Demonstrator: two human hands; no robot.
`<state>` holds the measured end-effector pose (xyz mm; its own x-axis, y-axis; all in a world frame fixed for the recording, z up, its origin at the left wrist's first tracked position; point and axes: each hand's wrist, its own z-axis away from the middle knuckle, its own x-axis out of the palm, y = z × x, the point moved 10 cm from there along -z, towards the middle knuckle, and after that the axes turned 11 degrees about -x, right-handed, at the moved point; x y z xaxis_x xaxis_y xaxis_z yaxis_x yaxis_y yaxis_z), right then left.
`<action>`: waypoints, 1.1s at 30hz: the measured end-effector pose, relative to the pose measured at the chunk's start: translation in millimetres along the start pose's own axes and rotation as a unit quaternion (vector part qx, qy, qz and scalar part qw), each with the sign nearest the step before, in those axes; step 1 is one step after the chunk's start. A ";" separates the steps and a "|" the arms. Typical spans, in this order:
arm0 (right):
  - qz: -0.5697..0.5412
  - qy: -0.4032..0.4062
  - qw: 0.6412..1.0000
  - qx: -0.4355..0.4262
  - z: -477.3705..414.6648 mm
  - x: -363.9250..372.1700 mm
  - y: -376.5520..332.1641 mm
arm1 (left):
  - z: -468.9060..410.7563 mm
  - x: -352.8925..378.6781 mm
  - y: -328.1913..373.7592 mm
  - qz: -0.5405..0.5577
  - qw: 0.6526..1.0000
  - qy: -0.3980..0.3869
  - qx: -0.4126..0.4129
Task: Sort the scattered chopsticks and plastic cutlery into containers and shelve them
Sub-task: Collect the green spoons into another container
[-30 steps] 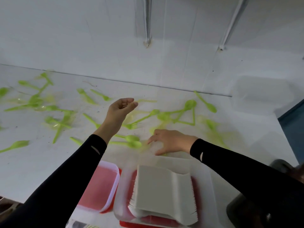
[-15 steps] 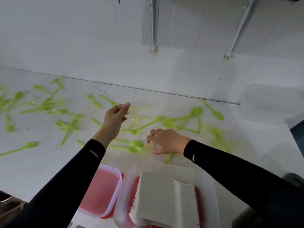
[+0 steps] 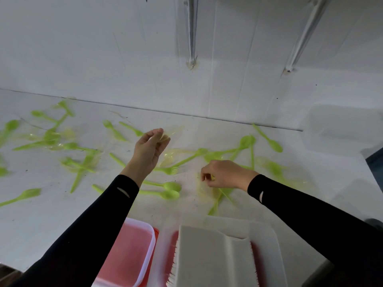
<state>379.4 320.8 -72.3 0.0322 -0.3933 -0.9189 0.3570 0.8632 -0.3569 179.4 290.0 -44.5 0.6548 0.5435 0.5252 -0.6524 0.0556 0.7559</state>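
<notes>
1. The left hand is up in the air above the table. Its thumb and fingers are curled together. They pinch a thin see-through piece that looks a bit yellow.
2. The right hand is low, down at the table. Its fingers are curled, and the tips pinch a pale yellow piece that lies on the table top. The piece is too blurry to tell what it is.
3. Both arms wear black sleeves.
4. Green plastic cutlery lies all over the white table, to the left, in the middle and to the right. None of it is in a box.
5. A green fork lies between the 2 hands, just under the left hand.
6. 2 green spoons lie side by side, near the left wrist.
7. More green handles poke out from under the right hand toward the near edge.
8. At the near edge sits a red box with a clear lid on it.
9. Just to the right of it is a clear tub with a red bottom. A stack of white forks lies in it, with the little teeth showing along the sides.
10. A clear box sits far to the right, by the white wall.
</notes>
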 end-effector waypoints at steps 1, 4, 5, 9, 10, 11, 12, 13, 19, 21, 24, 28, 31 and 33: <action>-0.015 0.020 1.000 0.007 2.8 -2.9 2.6 | -0.9 10.1 -4.5 0.002 1.000 -0.011 -0.005; -0.019 0.051 0.999 0.007 7.6 -5.4 4.1 | -5.1 33.8 -15.5 -0.012 0.999 -0.044 -0.020; -0.009 0.039 0.999 -0.004 6.9 -2.0 -0.4 | -5.9 38.8 -17.7 -0.019 0.998 -0.054 -0.024; 0.136 -0.028 0.988 -0.066 0.0 22.9 -19.2 | -5.0 52.4 -27.4 -0.017 0.996 -0.075 -0.044; 0.148 -0.019 0.986 -0.074 -2.4 23.6 -23.4 | -3.9 55.1 -27.8 -0.012 0.996 -0.083 -0.045; 0.157 0.005 0.983 -0.090 -4.4 21.5 -28.9 | -3.3 56.5 -28.1 0.000 0.995 -0.090 -0.046; 0.168 0.055 0.978 -0.111 -6.3 14.7 -35.1 | -3.1 57.4 -27.8 0.017 0.994 -0.094 -0.047; 0.179 0.097 0.971 -0.128 -7.3 9.8 -38.4 | -3.4 56.6 -26.5 0.038 0.994 -0.092 -0.046; -0.040 0.255 0.966 0.004 18.8 -45.3 5.8 | -5.7 48.6 -9.3 0.068 0.995 -0.069 -0.025; -0.159 0.349 0.918 0.102 52.2 -66.9 36.5 | -2.2 52.2 -12.0 -0.014 0.999 -0.032 -0.011; -0.231 0.457 0.843 0.162 97.1 -85.6 52.2 | 9.0 86.3 -43.0 -0.168 0.985 -0.010 -0.037; -0.180 0.448 0.865 0.134 116.3 -96.9 38.1 | 30.9 154.2 -101.2 -0.318 0.938 -0.101 -0.094; -0.102 0.375 0.912 0.135 130.7 -93.9 36.7 | 39.3 191.8 -119.9 -0.299 0.942 -0.136 -0.066; -0.126 0.382 0.899 0.174 155.8 -98.1 53.6 | 36.2 198.4 -122.2 -0.255 0.961 -0.098 -0.048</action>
<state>540.8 356.4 24.8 -0.6933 -0.1164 -0.7111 0.5375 0.5738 -0.6179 402.8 360.7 -18.5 0.9515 0.2583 0.1674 -0.2545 0.3547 0.8997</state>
